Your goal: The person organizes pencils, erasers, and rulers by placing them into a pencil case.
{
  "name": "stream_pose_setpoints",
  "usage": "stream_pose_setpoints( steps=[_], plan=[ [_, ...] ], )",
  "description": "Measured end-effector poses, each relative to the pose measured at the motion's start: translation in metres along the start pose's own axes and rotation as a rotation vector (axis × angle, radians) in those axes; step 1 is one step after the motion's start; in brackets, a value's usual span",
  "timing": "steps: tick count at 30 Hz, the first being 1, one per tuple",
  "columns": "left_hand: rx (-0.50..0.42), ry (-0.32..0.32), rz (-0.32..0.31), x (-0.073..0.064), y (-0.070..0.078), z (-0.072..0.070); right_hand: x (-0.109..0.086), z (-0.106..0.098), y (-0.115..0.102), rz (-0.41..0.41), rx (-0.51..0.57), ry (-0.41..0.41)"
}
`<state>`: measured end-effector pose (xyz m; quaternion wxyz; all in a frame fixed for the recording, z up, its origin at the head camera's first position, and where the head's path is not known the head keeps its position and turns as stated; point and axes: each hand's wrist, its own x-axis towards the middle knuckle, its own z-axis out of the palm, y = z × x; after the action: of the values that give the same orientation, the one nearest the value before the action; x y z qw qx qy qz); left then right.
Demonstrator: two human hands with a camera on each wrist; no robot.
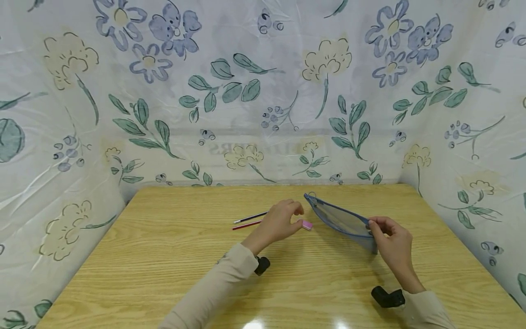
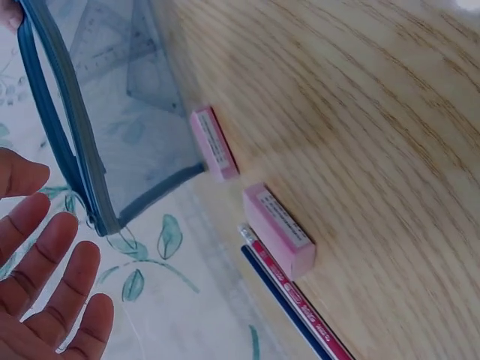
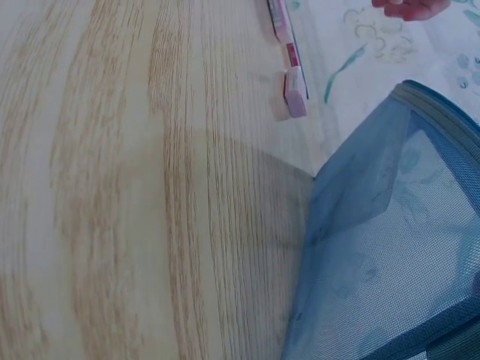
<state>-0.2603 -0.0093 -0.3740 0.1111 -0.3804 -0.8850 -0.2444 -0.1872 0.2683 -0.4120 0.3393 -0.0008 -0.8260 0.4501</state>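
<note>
My right hand [image 1: 393, 244] pinches one end of a blue mesh zipper pouch [image 1: 343, 220], holding it up on its edge with its mouth parted. Through the mesh in the left wrist view, a clear set square [image 2: 152, 64] shows inside. My left hand [image 1: 281, 220] is raised near the pouch's other end, fingers loosely bent and holding nothing. In the left wrist view its fingertips are beside the pouch's zipper end. A pink eraser [image 2: 214, 142] lies right by the pouch, and a second pink eraser [image 2: 281, 232] lies beside the pencils.
A red pencil [image 1: 246, 224] and a dark blue pencil [image 1: 249, 217] lie side by side on the wooden table [image 1: 172, 246], partly hidden behind my left hand. Flower-printed sheeting [image 1: 263, 114] stands behind the table and along both sides.
</note>
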Motion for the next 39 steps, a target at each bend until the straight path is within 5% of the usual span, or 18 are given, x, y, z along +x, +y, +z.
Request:
stream_pose_setpoints(
  steps=[15,27,39],
  plan=[
    [-0.207,0.024,-0.111,-0.013,-0.015,-0.001,0.003,-0.005,0.001,0.022,0.002,0.010],
    [-0.257,0.041,-0.220,-0.022,-0.027,-0.001,0.005,-0.004,0.001,0.035,0.012,0.007],
    [-0.290,-0.022,-0.334,-0.029,-0.036,-0.001,0.006,-0.005,0.002,0.064,-0.001,-0.002]
  ],
)
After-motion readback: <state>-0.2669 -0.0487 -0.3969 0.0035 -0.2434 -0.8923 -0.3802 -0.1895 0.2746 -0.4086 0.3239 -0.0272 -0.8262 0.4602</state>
